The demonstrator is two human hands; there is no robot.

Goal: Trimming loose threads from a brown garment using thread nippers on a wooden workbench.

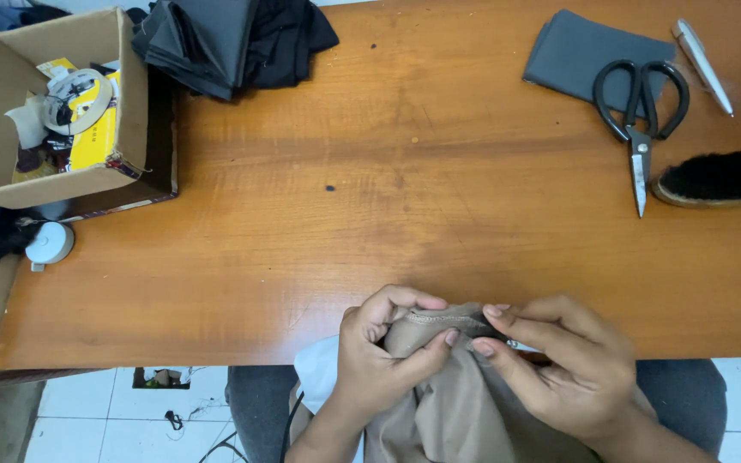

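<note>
Centrally, the tan fabric [452,403] is pinched between left hand [379,356] and right hand [559,364]; its stitched edge [441,317] runs crosswise, spanning both grasping hands.

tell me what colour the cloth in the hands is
Tan, or beige, cloth, seen best in the head view.

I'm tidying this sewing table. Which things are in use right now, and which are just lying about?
In use: tan garment, its stitched edge pinched by left hand and right hand.

Lying about: scissors, grey cloth, brush, pen, dark fabric pile, cardboard box.
</note>
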